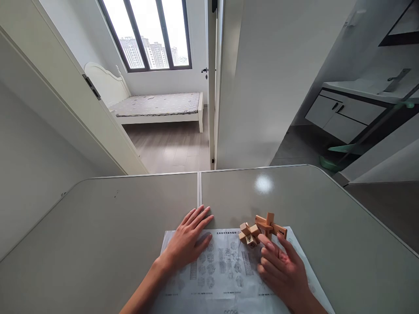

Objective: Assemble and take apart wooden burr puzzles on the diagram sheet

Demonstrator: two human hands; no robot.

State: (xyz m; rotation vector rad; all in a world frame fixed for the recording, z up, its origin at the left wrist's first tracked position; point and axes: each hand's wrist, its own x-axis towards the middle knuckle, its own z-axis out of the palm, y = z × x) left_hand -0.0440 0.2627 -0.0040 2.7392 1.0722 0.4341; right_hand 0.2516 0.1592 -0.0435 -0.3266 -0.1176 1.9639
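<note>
My left hand (190, 237) lies flat with its fingers stretched out, partly on the printed paper sheet (225, 279) and partly on the tabletop beyond it. My right hand (283, 268) is at the sheet's right side, thumb and index finger apart, the other fingers curled. Just beyond its fingertips are two wooden interlocking puzzles. The pale, compact burr puzzle (249, 234) sits to the left of the index fingertip. Behind the thumb and index finger is the redder cross-shaped puzzle (269, 224), its lower part partly hidden. Contact with the fingertips is hard to make out.
The grey tabletop (98, 231) has a pale seam (199, 187) running away from me. Past its far edge stand a wall and a doorway to a room with a bed (160, 104) and window. A vanity cabinet (347, 113) is at the right.
</note>
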